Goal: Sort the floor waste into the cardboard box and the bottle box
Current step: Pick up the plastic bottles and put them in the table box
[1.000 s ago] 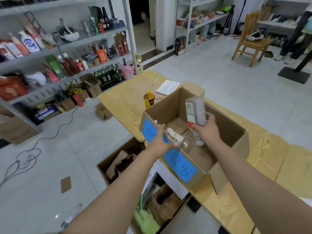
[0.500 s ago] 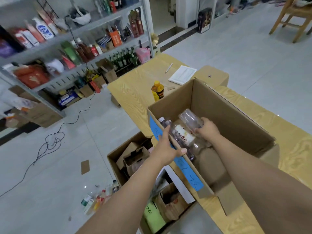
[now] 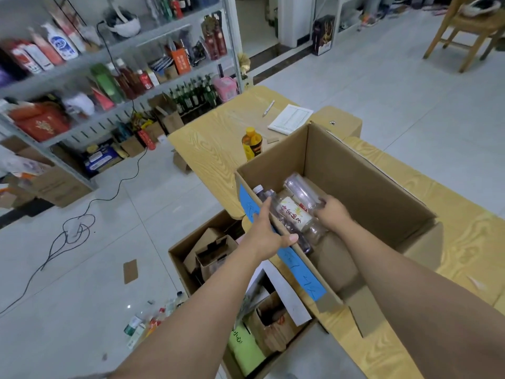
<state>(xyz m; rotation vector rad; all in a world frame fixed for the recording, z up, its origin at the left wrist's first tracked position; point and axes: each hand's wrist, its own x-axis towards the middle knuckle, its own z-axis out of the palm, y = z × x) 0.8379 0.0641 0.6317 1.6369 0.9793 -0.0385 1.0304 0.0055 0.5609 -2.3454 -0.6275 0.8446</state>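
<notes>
**Item 1, clear bottle** (image 3: 300, 190). A second ago it stood upright above the box in my right hand. It now lies tilted inside the bottle box (image 3: 363, 170), neck toward 11 o'clock. My right hand (image 3: 332, 212) is down in the box with it, fingers curled round its base and not yet released.

**Item 2, labelled bottle** (image 3: 293, 214). A second ago it was pinched in my left hand over the front rim. It now lies in the box at 8 o'clock of the clear bottle, touching it, on top of other bottles in the near-left corner.

**Item 3, left hand** (image 3: 266, 231). It holds nothing. The fingers are straight and point toward 12 o'clock, and the thumb reaches over the front rim beside the blue label.

**Item 4, bottle box.** It stands open on the table (image 3: 216, 138). A yellow-capped bottle (image 3: 252, 143) stands on the table at 11 o'clock of it; I judge that this is not floor waste.

**Item 5, cardboard box** (image 3: 196, 232). It sits on the floor at 7 o'clock of the bottle box and holds folded cartons.

**Item 6, outstanding.** The floor bottles (image 3: 153, 318) lie in a cluster at 8 o'clock of the cardboard box. A cardboard scrap (image 3: 130, 270) lies on the floor at 9 o'clock of it, well apart.

**Assessment.** This pair counts as sorted once my right fingers open. The task is partway done, and the next call is probably back to the floor.
</notes>
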